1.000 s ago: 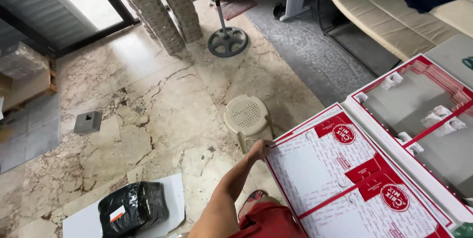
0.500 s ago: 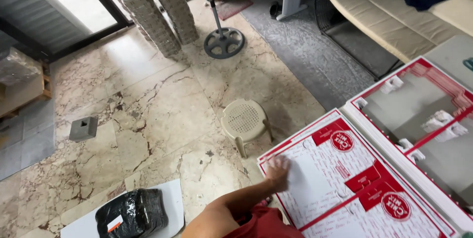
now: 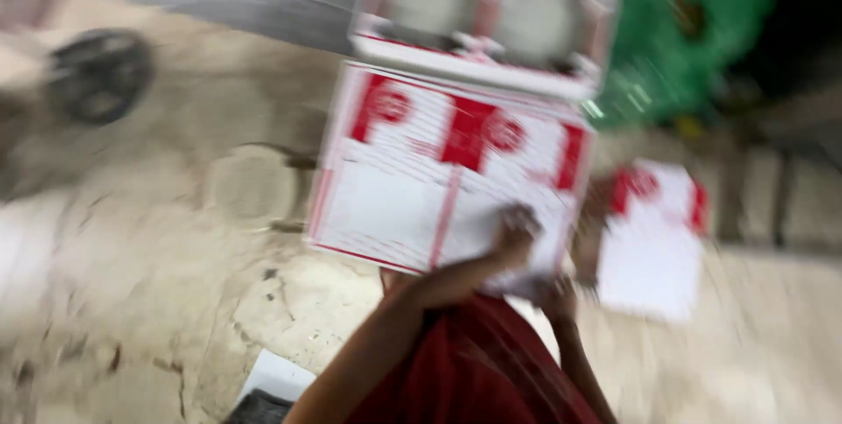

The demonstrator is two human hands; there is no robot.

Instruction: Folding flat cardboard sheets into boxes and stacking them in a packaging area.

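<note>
1. Head view: a person's left hand (image 3: 516, 229) lay on top of a flat white-and-red cardboard box (image 3: 447, 170), near its closest edge, the arm reaching up from the bottom of the frame over a dark red garment (image 3: 474, 371).
2. Head view: motion blur smeared the whole picture, and it could not be told whether the left fingers were spread flat on the box or curled around its edge.
3. Head view: the right hand (image 3: 554, 294) sat lower, just beside the near right corner of the same box; blur hid whether its fingers were open or closed, or whether they touched the cardboard.
4. Head view: a second box (image 3: 491, 12) with red trim lay just beyond the first, touching its far edge.
5. Head view: a smaller white-and-red sheet of cardboard (image 3: 653, 244) lay to the right, apart from the box under the hand.
6. Head view: a round pale stool (image 3: 250, 187) stood on the marble floor (image 3: 114, 284) left of the box, a dark round fan base (image 3: 96, 73) farther off, and a green bag (image 3: 693, 47) at upper right.
</note>
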